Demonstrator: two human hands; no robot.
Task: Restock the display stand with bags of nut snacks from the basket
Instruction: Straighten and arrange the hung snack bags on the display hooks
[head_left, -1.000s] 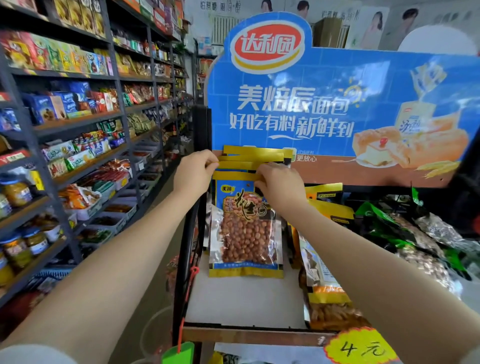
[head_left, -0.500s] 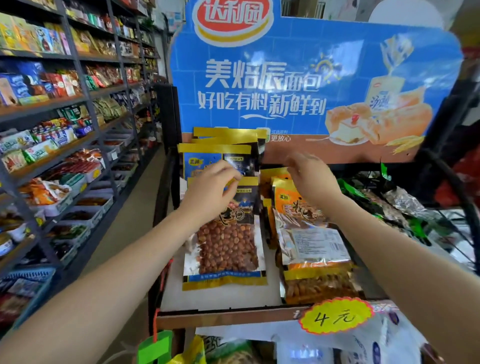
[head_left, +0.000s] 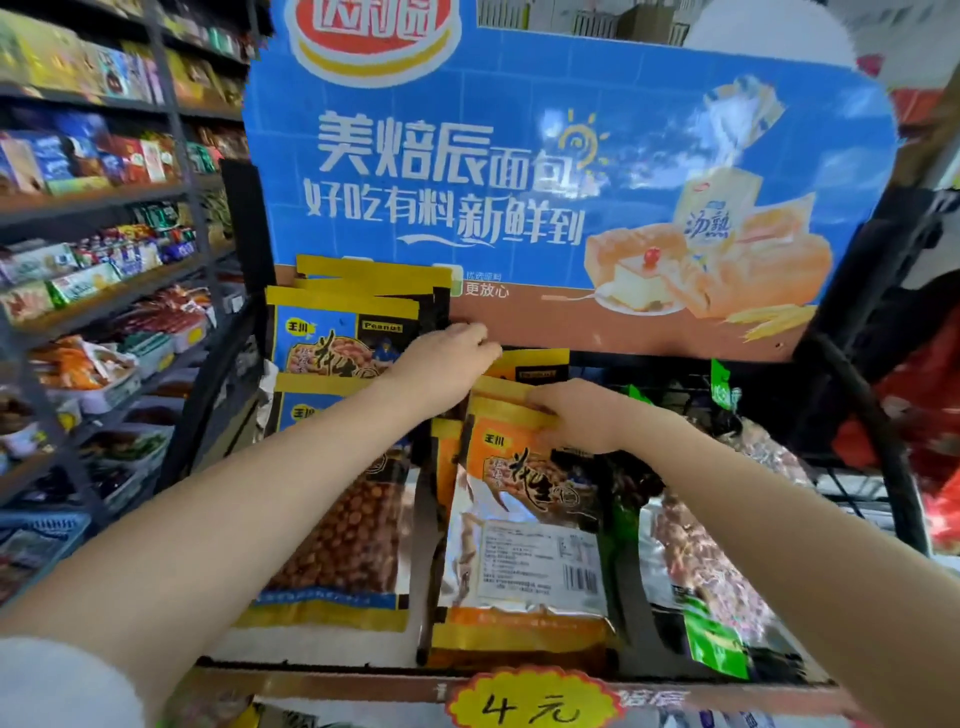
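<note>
Store shelving (head_left: 104, 218) packed with snack goods is running along the left, and a display stand (head_left: 322, 675) with a blue bread-advert header board (head_left: 519, 156) is standing directly ahead. Blue-and-yellow peanut bags (head_left: 337, 343) are lying stacked in the stand's left column, orange peanut bags (head_left: 524, 519) in the middle column, and green-trimmed nut bags (head_left: 711, 597) at the right. The left hand (head_left: 441, 364) is reaching across to the upper right edge of the blue stack, its fingers curling downward; whether they are holding a bag cannot be told. The right hand (head_left: 576, 415) is pinching the top edge of the front orange bag. A yellow price tag (head_left: 530, 701) reading "4 元" is hanging on the stand's front lip.
</note>
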